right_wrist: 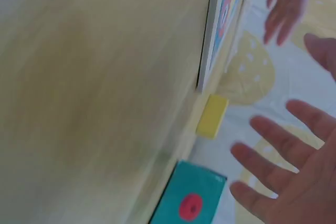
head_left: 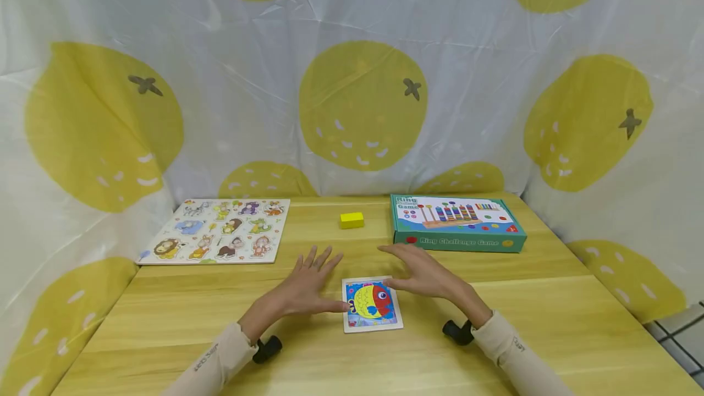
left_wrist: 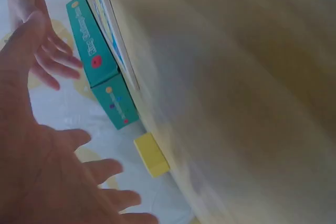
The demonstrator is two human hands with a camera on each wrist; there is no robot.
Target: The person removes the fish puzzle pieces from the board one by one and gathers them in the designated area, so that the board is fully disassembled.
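Observation:
A small square fish puzzle (head_left: 373, 304), with a red and yellow fish on blue in a pale frame, lies flat at the near middle of the table. My left hand (head_left: 308, 289) is spread at its left side, the thumb reaching over the left edge. On the other side my right hand (head_left: 423, 271) has its fingers extended, its thumb over the upper right corner. Both hands hold nothing. In the wrist views the left palm (left_wrist: 58, 177) and the right palm (right_wrist: 304, 182) show separated fingers. Whether either thumb touches the puzzle I cannot tell.
A yellow block (head_left: 352, 220) sits behind the puzzle. At the back left lies an animal puzzle board (head_left: 220, 231). A green Ring Challenge Game box (head_left: 459, 225) stands back right. A lemon-print curtain (head_left: 264, 96) hangs behind the wooden table (head_left: 209, 329).

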